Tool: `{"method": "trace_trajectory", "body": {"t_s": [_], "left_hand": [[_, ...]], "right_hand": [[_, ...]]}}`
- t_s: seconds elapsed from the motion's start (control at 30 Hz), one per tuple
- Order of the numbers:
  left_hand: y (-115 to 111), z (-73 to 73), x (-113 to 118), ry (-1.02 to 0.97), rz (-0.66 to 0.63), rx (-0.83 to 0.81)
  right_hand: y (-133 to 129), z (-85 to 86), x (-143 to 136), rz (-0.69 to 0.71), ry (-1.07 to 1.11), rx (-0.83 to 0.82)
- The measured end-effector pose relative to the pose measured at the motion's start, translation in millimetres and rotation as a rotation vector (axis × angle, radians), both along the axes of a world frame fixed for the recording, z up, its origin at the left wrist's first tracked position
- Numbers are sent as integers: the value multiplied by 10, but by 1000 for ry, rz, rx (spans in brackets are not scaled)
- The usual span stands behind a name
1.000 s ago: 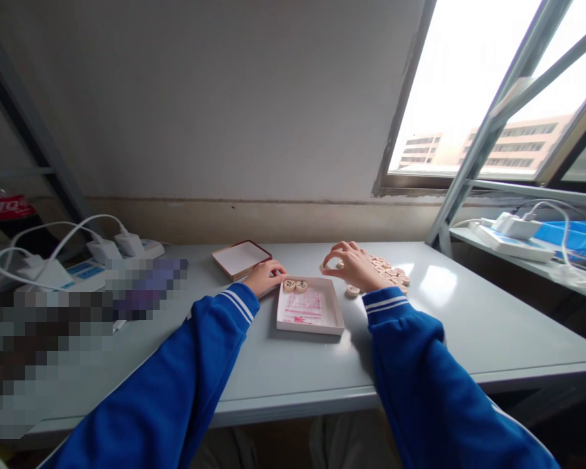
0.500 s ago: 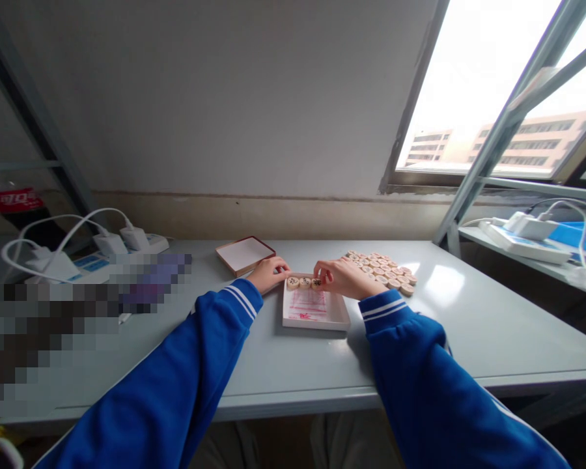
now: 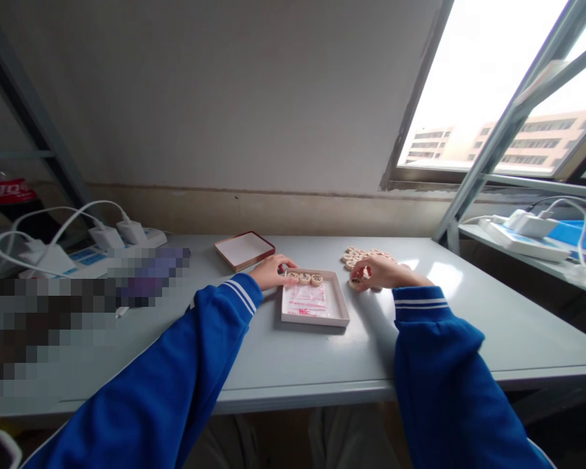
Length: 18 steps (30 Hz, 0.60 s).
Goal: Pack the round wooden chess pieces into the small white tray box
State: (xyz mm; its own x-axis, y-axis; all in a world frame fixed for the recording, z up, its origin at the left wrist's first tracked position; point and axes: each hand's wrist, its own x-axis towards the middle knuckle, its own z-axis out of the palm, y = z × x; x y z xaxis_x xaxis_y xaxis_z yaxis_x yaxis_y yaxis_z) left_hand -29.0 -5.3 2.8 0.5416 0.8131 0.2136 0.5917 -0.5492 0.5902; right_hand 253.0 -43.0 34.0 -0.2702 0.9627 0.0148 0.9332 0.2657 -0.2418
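Observation:
A shallow white box (image 3: 339, 306) rests on the table with three round Xiangqi pieces (image 3: 305, 278) in a row along its far side. Below that row a sheet with pink and red print (image 3: 308, 301) lies on the box bottom. My left hand (image 3: 271, 270) grips the box at its far left corner, thumb beside the leftmost piece. To the right of the box, my right hand (image 3: 378, 272) pinches another Xiangqi piece (image 3: 355, 283) at the near edge of a group of loose pieces (image 3: 352, 254). That hand partly hides the group.
The box lid (image 3: 245, 250) lies with its inside up, behind my left hand. Power strips with plugs and white cables stand at the left (image 3: 102, 259) and on a right-hand shelf (image 3: 522, 238). A cola bottle (image 3: 10, 195) stands at far left. Wall and window are behind.
My right hand has left the third piece in the row and moved right to the loose group, where it now pinches another piece. My left hand stays at the box corner.

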Motion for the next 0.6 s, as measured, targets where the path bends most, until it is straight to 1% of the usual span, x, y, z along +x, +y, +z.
{"method": "trace_trajectory", "body": {"t_s": [0.13, 0.2, 0.27, 0.33, 0.4, 0.6], "left_hand": [[-7, -8, 13, -20, 11, -16], [-14, 4, 20, -14, 15, -30], [-18, 16, 26, -14, 22, -43], [-16, 21, 26, -16, 27, -44], [-10, 18, 22, -12, 25, -38], [-9, 21, 16, 7, 16, -32]], "right_hand": [[-92, 144, -204, 46, 90, -7], [-142, 210, -319, 99, 121, 26], [-175, 236, -419, 169, 90, 62], [-189, 226, -494, 216, 17, 105], [-190, 200, -546, 231, -43, 144], [-172, 114, -626, 145, -155, 228]]}}
